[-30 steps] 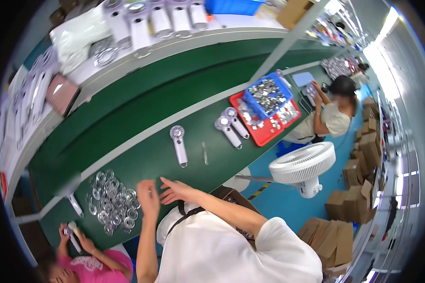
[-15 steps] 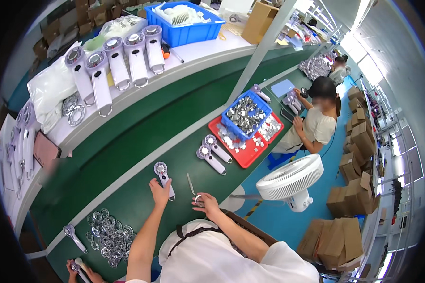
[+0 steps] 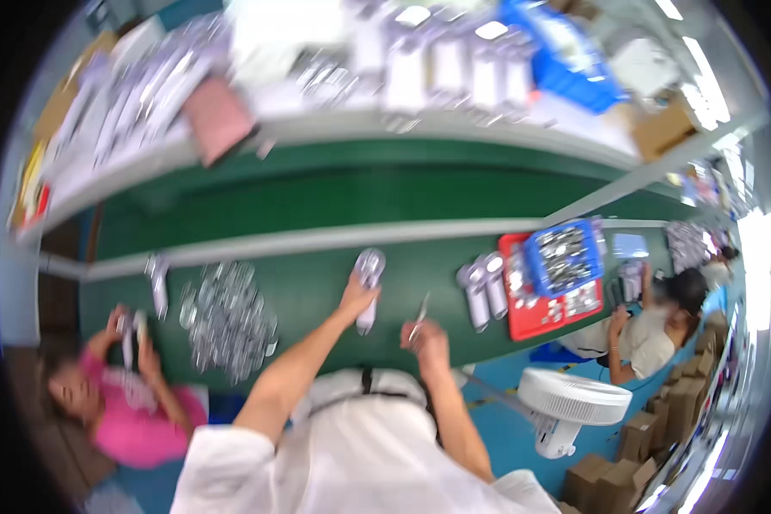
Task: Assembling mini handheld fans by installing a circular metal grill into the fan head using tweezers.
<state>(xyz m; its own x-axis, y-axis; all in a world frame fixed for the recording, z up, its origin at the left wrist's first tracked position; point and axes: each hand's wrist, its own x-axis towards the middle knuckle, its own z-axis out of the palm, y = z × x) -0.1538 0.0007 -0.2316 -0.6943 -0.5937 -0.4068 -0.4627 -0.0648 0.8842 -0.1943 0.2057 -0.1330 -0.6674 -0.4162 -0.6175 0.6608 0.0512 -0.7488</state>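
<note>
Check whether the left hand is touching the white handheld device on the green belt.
Touching. The head view shows the left hand closed around the white handheld device, no gap between them.

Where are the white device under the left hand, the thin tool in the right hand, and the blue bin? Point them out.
white device (image 3: pixel 369 267), head view, on its round clear top end.
thin tool (image 3: pixel 421 312), head view, on the shaft above the fingers.
blue bin (image 3: pixel 533 250), head view, on its left rim.

Bare green belt (image 3: pixel 317 295) between ring pile (image 3: pixel 227 317) and handheld device (image 3: pixel 368 287).
</note>
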